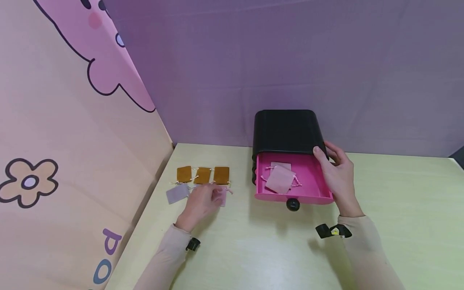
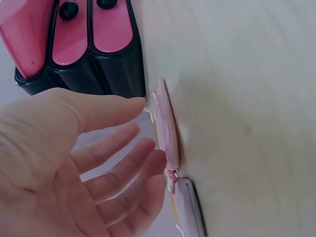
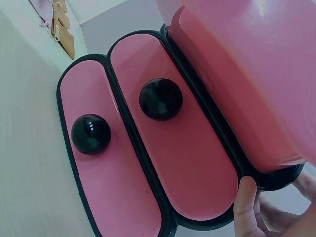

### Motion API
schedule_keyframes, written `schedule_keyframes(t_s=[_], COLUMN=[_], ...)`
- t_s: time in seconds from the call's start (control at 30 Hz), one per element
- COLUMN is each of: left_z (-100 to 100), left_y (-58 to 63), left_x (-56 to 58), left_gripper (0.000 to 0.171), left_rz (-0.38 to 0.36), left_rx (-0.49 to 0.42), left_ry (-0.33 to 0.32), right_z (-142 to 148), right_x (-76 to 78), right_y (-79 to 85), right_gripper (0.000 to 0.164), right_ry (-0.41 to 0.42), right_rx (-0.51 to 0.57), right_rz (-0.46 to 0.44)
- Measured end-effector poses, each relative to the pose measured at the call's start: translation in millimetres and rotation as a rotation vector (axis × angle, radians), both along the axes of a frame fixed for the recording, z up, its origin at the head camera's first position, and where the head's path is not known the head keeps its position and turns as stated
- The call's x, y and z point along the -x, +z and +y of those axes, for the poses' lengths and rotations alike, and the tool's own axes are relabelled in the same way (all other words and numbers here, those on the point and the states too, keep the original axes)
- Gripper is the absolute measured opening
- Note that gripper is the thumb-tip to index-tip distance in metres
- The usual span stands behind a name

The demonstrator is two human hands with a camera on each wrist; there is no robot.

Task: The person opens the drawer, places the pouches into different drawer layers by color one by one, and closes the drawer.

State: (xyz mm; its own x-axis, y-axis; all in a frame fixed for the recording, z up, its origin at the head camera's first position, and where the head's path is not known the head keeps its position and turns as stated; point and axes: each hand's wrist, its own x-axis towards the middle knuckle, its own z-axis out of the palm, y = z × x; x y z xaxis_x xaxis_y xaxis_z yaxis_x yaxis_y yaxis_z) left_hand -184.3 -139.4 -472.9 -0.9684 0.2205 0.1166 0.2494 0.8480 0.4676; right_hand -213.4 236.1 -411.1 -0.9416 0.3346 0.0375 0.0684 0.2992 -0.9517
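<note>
My left hand (image 1: 199, 203) hovers over the table, its fingertips right at a pale pink drawstring pouch (image 1: 223, 197). In the left wrist view, thumb and fingers stand apart beside that flat pouch (image 2: 167, 126). A greyish-lilac pouch (image 1: 177, 194) lies to its left, the hand covering the space between. My right hand (image 1: 338, 181) holds the right side of a black drawer unit (image 1: 286, 131), thumb at its front edge and fingers along the side. Its top pink drawer (image 1: 313, 177) is pulled out, with pale pink pouches (image 1: 280, 180) overlapping inside.
Three mustard-brown pouches (image 1: 203, 175) lie in a row behind the left hand. Two lower drawers with round black knobs (image 3: 160, 98) are closed. A purple cloth backdrop (image 1: 217, 80) hangs behind the table, and a printed panel (image 1: 72, 161) stands along its left edge.
</note>
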Motion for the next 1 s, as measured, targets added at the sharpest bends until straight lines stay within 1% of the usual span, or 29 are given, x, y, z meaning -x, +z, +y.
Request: schedule_keyframes(t_s=[0.1,0.2,0.47,0.7,0.87,1.0], left_z=[-0.6,-0.5,0.9,1.5,1.0,0.0], left_y=[-1.7,-1.7,-0.8,-0.5,-0.1,0.0], left_x=[0.8,1.4,2.4,3.8,4.7,4.5], left_gripper=[0.015,0.014,0.018,0.012,0.010,0.006], left_rz=[-0.040,-0.068,-0.113,-0.129,-0.154,-0.151], left_rx=[0.035,0.067,0.083,0.050,0.031,0.008], left_ry=[-0.004,-0.006,0.018,0.008,0.008,-0.004], right_z=[0.0,0.1,0.6,2.2,2.5,2.3], right_x=[0.6,1.1,0.7,0.5,1.6,1.9], right_y=[0.0,-0.3,-0.5,-1.5,-3.1,-3.4], right_gripper=[0.065,0.065,0.064,0.063,0.063,0.063], right_ry=[0.000,-0.002,-0.004,0.004,0.009,0.005], right_rx=[0.000,0.002,-0.001,0.024,0.024,0.022], right_rz=[0.001,0.000,-0.008,0.030,0.030,0.020])
